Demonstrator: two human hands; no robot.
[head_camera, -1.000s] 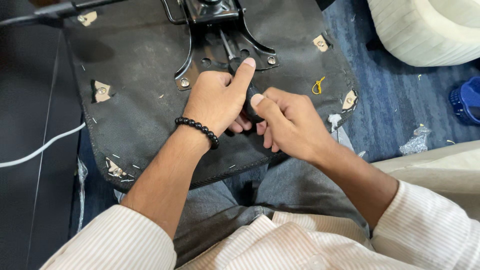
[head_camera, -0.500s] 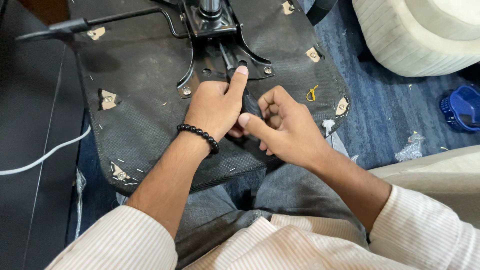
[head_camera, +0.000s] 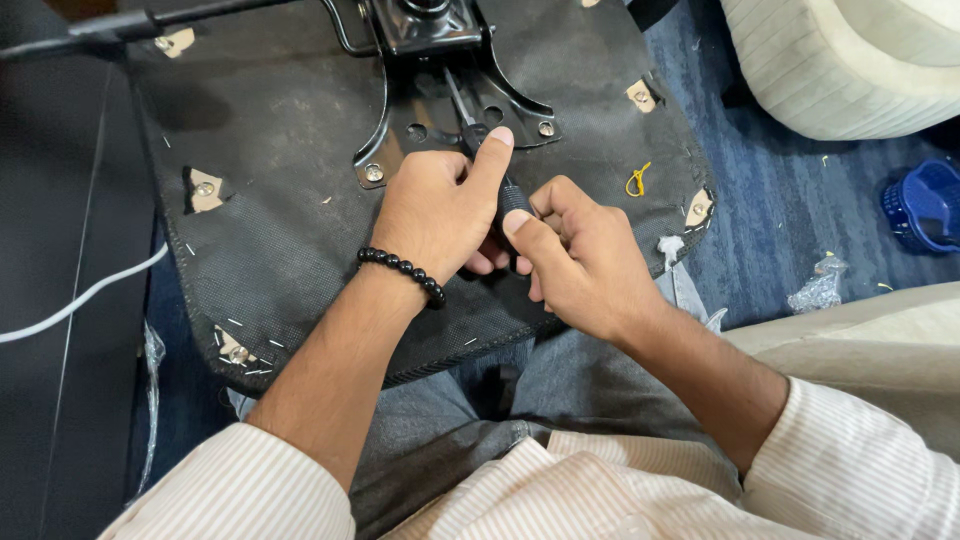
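Blue carpet (head_camera: 780, 230) is seen beyond an upturned seat (head_camera: 280, 200) resting across the lap. A screwdriver (head_camera: 490, 165) is clamped by both hands together, left hand (head_camera: 435, 215) and right hand (head_camera: 575, 255), its long axis pointing up-left toward the metal plate (head_camera: 430, 30). Open fabric lies leftward; the seat's right edge is near.

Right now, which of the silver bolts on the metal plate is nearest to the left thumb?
The bolt at the plate's right corner, just right of the left hand's raised thumb. The other bolt sits at the left corner, farther away.
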